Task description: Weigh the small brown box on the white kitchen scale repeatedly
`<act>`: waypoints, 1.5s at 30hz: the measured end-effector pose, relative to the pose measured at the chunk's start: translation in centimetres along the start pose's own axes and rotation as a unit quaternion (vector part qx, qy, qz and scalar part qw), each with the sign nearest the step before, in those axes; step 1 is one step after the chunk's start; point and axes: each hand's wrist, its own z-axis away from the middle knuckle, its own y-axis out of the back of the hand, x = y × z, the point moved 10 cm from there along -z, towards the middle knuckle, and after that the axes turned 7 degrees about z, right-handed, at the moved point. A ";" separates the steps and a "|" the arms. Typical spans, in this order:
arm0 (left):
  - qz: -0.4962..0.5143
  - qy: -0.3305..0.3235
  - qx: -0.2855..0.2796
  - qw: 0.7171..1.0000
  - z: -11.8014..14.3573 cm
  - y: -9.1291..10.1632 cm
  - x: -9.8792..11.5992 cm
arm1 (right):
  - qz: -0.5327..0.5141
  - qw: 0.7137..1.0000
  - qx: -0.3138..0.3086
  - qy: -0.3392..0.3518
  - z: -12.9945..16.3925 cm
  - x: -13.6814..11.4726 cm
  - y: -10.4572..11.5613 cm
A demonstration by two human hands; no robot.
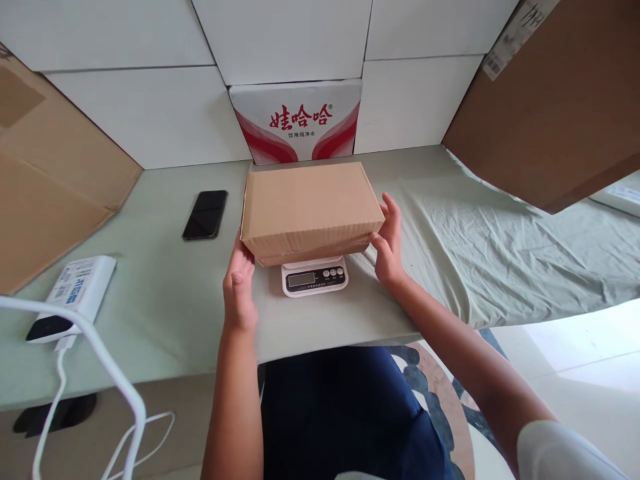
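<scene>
I see the box [311,208] at frame centre, lying flat on the scale [315,275] so its display stays uncovered below. My left hand [239,288] presses the box's left end, fingers curled loosely; my right hand [389,243] cups the right end, fingers extended (steadying, not gripping hard). A phone [205,214] lies left on the table [165,313].

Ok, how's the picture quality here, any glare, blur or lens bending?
Head view: soft, even daylight, with a blown-out patch on the floor at right. Wide-angle bending curves the white wall panels and the table edge. The cardboard box and both hands are sharp; the scale display is too small to read. The white cable up close looks soft.
</scene>
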 end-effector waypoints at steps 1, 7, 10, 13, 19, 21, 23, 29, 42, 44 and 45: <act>0.001 -0.001 0.001 1.000 0.0 0.0 0.0 | -0.002 1.000 -0.002 0.000 -0.1 0.0 0.0; -0.014 0.031 -0.010 0.999 0.3 -0.1 -1.0 | -0.024 0.999 -0.039 0.014 0.1 -0.7 -1.1; -0.003 0.017 -0.018 1.000 0.3 -0.6 -0.2 | -0.035 0.999 -0.038 0.019 0.1 -1.0 -1.1; 0.013 -0.020 -0.040 0.999 -1.2 -1.4 2.1 | -0.040 0.999 -0.010 0.029 -1.7 -1.4 -0.3; 0.040 -0.068 -0.096 0.992 -10.3 -3.5 4.0 | -0.044 0.995 0.033 0.083 -10.5 0.1 -0.7; 0.065 -0.051 -0.084 0.993 -13.2 -3.7 1.5 | -0.053 0.995 0.027 0.082 -12.4 1.9 -2.5; 0.076 -0.019 -0.039 0.996 -15.0 -3.1 -2.0 | -0.056 0.996 0.024 0.058 -13.0 4.3 -4.3; 0.076 0.028 0.013 0.997 -14.9 -1.7 -9.0 | -0.034 0.999 -0.003 0.005 -11.3 8.1 -6.7; 0.042 0.032 0.072 0.996 -16.1 4.4 -10.0 | -0.066 0.993 0.080 -0.053 -11.4 11.2 -3.0; 0.028 0.006 0.072 0.997 -16.8 6.8 -9.6 | -0.073 0.987 0.126 -0.075 -11.6 12.7 -0.8; 0.021 -0.001 0.070 0.997 -17.1 7.4 -9.6 | -0.072 0.983 0.140 -0.091 -11.6 13.5 -0.1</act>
